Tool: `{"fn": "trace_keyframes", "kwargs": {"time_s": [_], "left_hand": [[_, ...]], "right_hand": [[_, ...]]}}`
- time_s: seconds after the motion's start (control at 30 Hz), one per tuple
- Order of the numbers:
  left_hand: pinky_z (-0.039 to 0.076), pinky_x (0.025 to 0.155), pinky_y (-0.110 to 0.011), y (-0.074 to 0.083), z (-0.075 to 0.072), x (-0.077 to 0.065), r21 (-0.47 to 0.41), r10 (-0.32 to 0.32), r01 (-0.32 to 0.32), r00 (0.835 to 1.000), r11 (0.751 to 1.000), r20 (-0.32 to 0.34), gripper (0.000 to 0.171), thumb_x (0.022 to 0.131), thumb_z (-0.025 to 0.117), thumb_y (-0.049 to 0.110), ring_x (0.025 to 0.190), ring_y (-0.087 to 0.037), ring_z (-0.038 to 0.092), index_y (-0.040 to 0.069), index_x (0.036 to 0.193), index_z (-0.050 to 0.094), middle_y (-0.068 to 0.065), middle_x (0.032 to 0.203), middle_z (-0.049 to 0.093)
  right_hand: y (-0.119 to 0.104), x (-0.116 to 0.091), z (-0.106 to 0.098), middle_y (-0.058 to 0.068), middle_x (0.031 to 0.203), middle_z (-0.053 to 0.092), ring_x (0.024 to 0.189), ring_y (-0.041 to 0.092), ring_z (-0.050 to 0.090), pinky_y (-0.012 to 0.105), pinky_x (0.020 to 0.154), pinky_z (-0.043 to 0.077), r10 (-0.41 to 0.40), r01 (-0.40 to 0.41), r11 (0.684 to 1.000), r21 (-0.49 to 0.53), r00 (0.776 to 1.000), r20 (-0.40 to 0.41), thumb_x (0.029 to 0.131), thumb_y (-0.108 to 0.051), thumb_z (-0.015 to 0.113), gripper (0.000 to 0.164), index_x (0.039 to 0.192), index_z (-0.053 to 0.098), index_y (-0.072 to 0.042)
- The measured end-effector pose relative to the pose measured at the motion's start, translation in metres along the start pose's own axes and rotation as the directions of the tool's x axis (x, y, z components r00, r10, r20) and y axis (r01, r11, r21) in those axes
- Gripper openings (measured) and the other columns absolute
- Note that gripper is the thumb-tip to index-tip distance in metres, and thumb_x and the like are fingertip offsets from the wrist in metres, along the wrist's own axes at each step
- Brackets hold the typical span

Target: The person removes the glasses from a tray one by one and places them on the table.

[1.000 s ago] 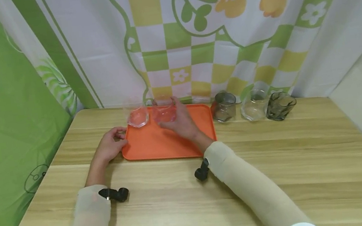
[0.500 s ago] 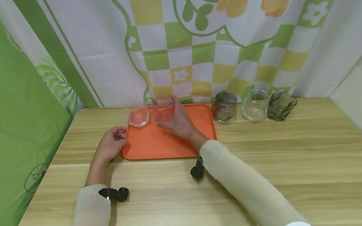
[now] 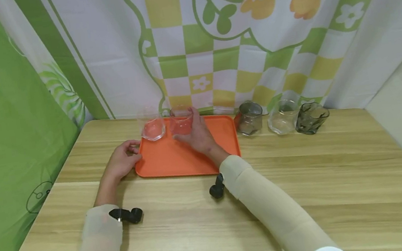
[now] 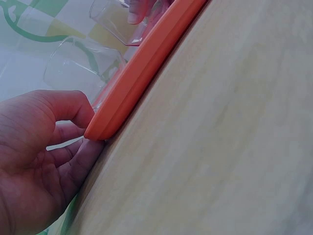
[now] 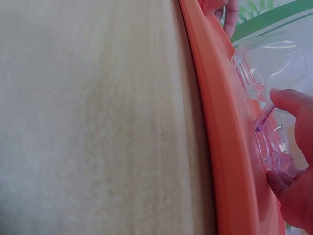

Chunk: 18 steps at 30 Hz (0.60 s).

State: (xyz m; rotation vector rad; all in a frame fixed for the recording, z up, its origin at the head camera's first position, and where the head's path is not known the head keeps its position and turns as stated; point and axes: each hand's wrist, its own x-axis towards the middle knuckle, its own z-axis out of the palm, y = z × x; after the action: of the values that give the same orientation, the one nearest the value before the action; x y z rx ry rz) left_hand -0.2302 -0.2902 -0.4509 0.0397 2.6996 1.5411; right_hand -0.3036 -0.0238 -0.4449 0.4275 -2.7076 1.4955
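An orange tray [image 3: 169, 161] lies flat on the wooden table. My left hand [image 3: 121, 161] holds its left edge; in the left wrist view the thumb and fingers pinch the tray rim [image 4: 128, 90]. My right hand [image 3: 200, 136] reaches over the tray and grips a clear drinking glass [image 3: 179, 125], which stands upright near the back edge. In the right wrist view, thumb and fingers span this pink-tinged glass [image 5: 274, 142], partly covering it. Just left of it, apart from both hands, another clear faceted glass [image 3: 152, 129] stands in the tray's back left corner.
Right of the tray, a grey glass [image 3: 250, 119], a clear glass [image 3: 282, 120] and a dark wavy glass [image 3: 311, 118] stand in a row on the table [image 3: 187, 240]. A patterned curtain [image 3: 200, 65] hangs close behind the tray and glasses.
My right forearm and wrist have shifted slightly left, while the right hand stays at the same glass. The left hand, tray and other glasses look unmoved.
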Motion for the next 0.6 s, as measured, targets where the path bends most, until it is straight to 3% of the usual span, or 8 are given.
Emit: {"fn": "trace_keyframes", "kwargs": {"time_s": [0.6], "left_hand": [[0.049, 0.068, -0.021, -0.0013, -0.0005, -0.0007, -0.027, -0.007, 0.007, 1.000, 1.000, 0.002, 0.047, 0.094, 0.062, -0.003, 0.087, -0.020, 0.056, -0.010, 0.139, 0.051, -0.021, 0.109, 0.056]], "right_hand": [[-0.0053, 0.0006, -0.0043, 0.017, 0.144, 0.044, 0.128, 0.033, 0.049, 0.046, 0.107, 0.042, 0.005, -0.005, 1.000, -0.022, 1.000, -0.004, 0.084, -0.027, 0.087, 0.097, 0.156, 0.025, -0.012]]}}
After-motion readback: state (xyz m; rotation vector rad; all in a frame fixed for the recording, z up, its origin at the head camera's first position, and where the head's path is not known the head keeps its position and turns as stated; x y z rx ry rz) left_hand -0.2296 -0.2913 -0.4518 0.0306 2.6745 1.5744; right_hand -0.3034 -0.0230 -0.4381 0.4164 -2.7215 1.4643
